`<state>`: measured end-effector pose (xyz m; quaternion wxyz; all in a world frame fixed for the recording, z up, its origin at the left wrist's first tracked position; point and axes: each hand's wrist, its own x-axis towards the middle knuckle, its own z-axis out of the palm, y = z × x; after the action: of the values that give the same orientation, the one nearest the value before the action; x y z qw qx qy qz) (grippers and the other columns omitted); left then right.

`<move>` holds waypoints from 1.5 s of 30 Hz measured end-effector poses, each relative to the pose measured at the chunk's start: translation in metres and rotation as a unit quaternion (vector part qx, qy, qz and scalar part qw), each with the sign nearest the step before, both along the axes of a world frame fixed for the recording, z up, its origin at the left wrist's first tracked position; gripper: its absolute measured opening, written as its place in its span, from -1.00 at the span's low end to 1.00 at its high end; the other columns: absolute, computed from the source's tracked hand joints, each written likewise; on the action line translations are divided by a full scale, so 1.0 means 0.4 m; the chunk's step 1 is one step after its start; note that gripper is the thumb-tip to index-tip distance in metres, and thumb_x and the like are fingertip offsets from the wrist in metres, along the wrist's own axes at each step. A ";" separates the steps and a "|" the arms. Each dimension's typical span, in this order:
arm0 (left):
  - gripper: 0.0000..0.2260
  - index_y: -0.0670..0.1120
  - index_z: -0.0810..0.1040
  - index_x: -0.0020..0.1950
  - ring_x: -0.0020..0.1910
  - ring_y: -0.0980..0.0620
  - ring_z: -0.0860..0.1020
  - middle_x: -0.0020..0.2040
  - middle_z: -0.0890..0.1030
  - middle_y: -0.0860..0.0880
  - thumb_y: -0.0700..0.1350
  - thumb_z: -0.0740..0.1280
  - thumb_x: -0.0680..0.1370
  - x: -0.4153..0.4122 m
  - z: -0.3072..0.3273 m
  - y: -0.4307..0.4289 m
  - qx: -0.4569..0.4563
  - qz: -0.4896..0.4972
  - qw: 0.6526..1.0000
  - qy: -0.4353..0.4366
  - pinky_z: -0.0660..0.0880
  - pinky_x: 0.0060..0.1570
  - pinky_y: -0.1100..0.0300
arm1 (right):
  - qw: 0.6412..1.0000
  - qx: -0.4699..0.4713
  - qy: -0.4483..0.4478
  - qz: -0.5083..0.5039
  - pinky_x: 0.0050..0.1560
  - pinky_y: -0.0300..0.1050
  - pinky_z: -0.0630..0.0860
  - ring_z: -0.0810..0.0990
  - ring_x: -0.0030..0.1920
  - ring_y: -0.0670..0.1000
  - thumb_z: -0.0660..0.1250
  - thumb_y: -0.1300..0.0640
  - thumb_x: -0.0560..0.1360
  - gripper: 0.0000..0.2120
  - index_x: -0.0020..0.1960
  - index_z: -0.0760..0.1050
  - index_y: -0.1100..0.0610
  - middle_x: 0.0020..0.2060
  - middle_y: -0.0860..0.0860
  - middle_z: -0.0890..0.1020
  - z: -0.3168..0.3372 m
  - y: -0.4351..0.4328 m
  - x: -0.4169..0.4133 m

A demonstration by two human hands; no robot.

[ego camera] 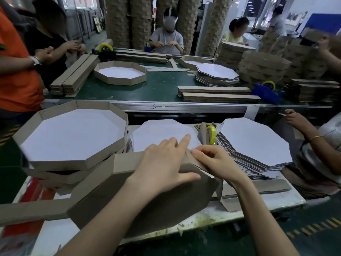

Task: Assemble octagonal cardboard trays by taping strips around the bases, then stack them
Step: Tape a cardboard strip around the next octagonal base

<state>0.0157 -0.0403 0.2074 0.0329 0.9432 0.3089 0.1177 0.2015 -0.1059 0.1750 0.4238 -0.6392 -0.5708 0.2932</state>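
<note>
Strip (127, 161) meets base (147, 209) — left hand (162, 163) presses, fingers (182, 143) straight; right hand (215, 163) pinches strip.

The head-worn wide-angle camera is looking forward and down from close above the left hand (162, 163) and right hand (218, 163) at the table (275, 202).

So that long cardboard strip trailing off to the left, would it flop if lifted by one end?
Probably it would sag: the cardboard strip is long and thin, and already folds at corners round the octagonal base. It looks light: the left hand pins it with flat fingers while the right hand pinches its edge.
</note>
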 end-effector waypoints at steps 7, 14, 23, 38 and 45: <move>-0.33 0.20 0.26 0.33 0.15 0.05 0.52 0.18 0.50 0.15 0.53 0.04 0.34 -0.032 -0.008 0.017 0.023 -0.002 1.000 -0.005 0.33 -0.17 0.11 | 0.998 -0.016 -0.068 0.011 -0.32 -0.30 0.30 0.40 -0.39 -0.16 0.27 -0.09 0.57 -0.66 -0.23 0.61 0.11 -0.43 -0.13 0.50 0.035 -0.007 0.016; -0.30 0.29 0.33 0.31 0.09 0.18 0.49 0.17 0.49 0.29 0.59 0.06 0.27 -0.144 0.013 0.019 -0.072 0.017 0.981 -0.179 0.48 -0.02 0.13 | 0.999 -0.011 -0.022 0.037 -0.39 -0.23 0.18 0.28 -0.44 -0.09 0.29 -0.31 0.45 -0.46 -0.40 0.41 0.15 -0.48 -0.02 0.30 0.093 -0.001 0.017; -0.40 0.37 0.32 0.28 0.16 0.38 0.38 0.15 0.40 0.39 0.50 0.25 0.28 -0.230 -0.103 0.038 -0.168 0.051 0.946 -0.272 0.36 -0.02 0.37 | 0.987 -0.060 -0.097 0.117 -0.32 -0.15 0.31 0.40 -0.36 -0.05 0.39 -0.15 0.45 -0.62 -0.26 0.58 0.18 -0.41 0.03 0.48 0.117 0.062 -0.066; -0.41 0.14 0.43 0.39 0.18 0.16 0.44 0.19 0.41 0.16 0.36 0.24 0.42 -0.233 -0.092 0.040 -0.106 0.014 0.961 -0.255 0.39 0.13 0.25 | 0.979 -0.022 -0.162 0.120 -0.41 -0.31 0.24 0.31 -0.44 -0.12 0.42 -0.09 0.51 -0.60 -0.34 0.50 0.18 -0.47 -0.02 0.40 0.115 0.113 -0.123; -0.60 0.23 0.53 0.28 0.20 0.06 0.46 0.25 0.49 0.11 0.28 0.23 0.48 -0.229 -0.081 0.036 -0.051 0.001 0.964 -0.262 0.47 0.10 0.04 | 0.974 -0.002 -0.189 0.121 -0.38 -0.24 0.23 0.28 -0.42 -0.13 0.37 -0.12 0.53 -0.58 -0.36 0.40 0.12 -0.46 -0.06 0.36 0.092 0.110 -0.123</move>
<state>-0.0759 -0.0260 0.1750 0.1602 0.8762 0.2961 0.3448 0.1521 -0.0620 0.2119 0.2679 -0.6099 -0.7134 0.2174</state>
